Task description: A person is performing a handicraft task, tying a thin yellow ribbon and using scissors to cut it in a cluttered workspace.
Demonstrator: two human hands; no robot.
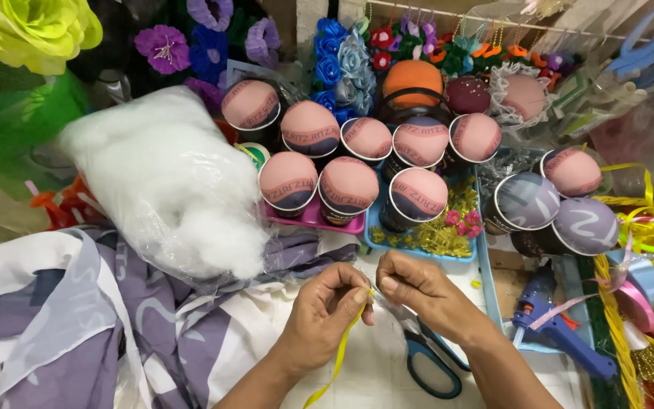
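Head view shows the left hand and right hand pinching a thin yellow ribbon tight between fingertips, near the middle. Scissors lie just beside, easy to grab.

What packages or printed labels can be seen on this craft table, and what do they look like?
Plastic bag: clear, bulging with white stuffing, left of centre.
Cups: round cluster at the middle, topped with pink and grey printed cloth.
Trays: one pink, one blue, flat, under the cups.
No signs or screens.
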